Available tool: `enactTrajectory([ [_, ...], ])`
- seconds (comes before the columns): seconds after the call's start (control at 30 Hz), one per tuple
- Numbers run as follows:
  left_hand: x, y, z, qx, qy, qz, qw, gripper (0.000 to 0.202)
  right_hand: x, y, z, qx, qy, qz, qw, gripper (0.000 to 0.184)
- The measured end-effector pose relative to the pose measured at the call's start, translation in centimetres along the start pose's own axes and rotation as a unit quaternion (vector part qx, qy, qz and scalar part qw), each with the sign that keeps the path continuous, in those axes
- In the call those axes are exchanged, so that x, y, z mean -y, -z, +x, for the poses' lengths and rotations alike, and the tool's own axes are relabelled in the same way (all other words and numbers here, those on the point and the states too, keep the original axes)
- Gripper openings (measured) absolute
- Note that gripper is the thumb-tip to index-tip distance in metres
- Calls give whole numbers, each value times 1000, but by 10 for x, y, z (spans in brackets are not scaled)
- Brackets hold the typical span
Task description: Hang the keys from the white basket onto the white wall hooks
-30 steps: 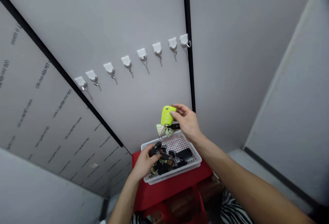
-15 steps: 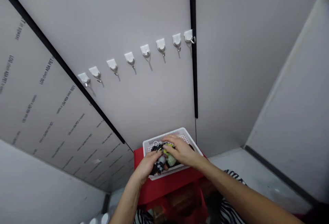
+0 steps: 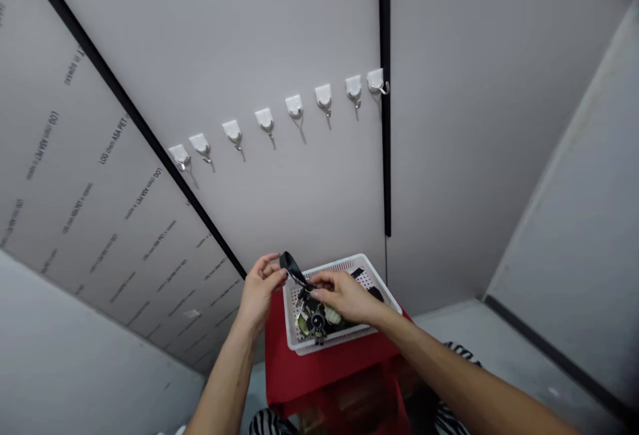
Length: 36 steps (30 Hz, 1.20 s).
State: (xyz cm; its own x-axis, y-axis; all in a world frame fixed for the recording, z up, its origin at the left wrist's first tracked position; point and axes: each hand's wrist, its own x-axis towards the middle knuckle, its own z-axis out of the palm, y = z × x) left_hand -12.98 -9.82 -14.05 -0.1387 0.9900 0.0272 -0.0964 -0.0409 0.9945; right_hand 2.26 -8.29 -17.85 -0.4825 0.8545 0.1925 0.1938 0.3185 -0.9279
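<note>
A keychain with a black strap loop (image 3: 291, 266) and a small dark astronaut-like figure (image 3: 318, 321) is held up over a white plastic basket (image 3: 370, 266). My left hand (image 3: 260, 289) pinches the strap's upper end at the basket's left rear corner. Close to where the strap meets the metal parts, my right hand (image 3: 343, 294) has its thumb and fingers closed on the same keychain. The figure hangs below, by the basket's front side. A pale green charm (image 3: 332, 315) and other dark trinkets lie in the basket, partly hidden by my right hand.
The basket stands on a red surface (image 3: 294, 375) against a grey panel wall. Several white adhesive hooks (image 3: 323, 96) run in a slanting row across the panel. Black vertical strips (image 3: 385, 155) edge it. My knees in striped cloth (image 3: 267, 422) are below.
Both hands were inside the basket among the trinkets. The strap keychain is now lifted, with my left hand moved left and up to its strap. The view has shifted slightly.
</note>
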Motion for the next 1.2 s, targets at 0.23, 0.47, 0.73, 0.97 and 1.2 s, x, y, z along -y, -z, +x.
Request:
enactTrajectory([
  [0.23,-35,-4,5,-20,-38,-64,997,23,34,-5,15,-70,76,-47,994,24],
  [0.47,-105,11,10,-24,-166,23,985,31,88,-21,55,-79,159,-59,982,16],
  [0.73,-169,55,29,-102,-271,139,947,27,143,-47,117,-88,135,162,974,14],
  [0.97,-204,88,57,-162,-280,293,900,14,161,-61,162,-149,170,154,962,17],
  [1.2,-212,91,75,-264,-311,445,797,11,163,-69,183,-189,149,144,960,19],
])
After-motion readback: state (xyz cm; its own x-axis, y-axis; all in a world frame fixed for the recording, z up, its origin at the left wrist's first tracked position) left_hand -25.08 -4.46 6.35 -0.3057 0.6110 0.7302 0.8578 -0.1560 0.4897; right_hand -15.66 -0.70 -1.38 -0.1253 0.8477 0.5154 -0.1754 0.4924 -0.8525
